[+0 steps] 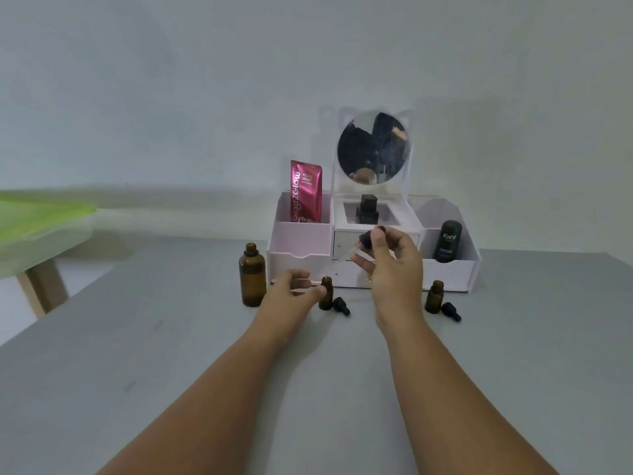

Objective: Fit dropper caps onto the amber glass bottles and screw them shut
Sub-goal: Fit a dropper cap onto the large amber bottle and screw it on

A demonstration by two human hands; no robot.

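Note:
My right hand (pixel 394 265) pinches a black dropper cap (pixel 368 238) by its bulb, lifted above the table with its glass pipette slanting down to the left. My left hand (pixel 296 291) hovers low with loosely curled fingers, its thumb next to a small open amber bottle (pixel 325 293); I cannot tell whether they touch. A large open amber bottle (pixel 252 275) stands to the left. Another small open amber bottle (pixel 435 297) stands at the right. Loose black caps lie beside the small bottles, one in the middle (pixel 341 306) and one at the right (pixel 451 311).
A white organiser (pixel 455 272) with a round mirror (pixel 373 147) stands behind the bottles, holding a pink sachet (pixel 306 190), a black square bottle (pixel 367 209) and a dark tube (pixel 447 241). The grey table (pixel 171 354) runs toward me. A green-topped table (pixel 37 217) stands at far left.

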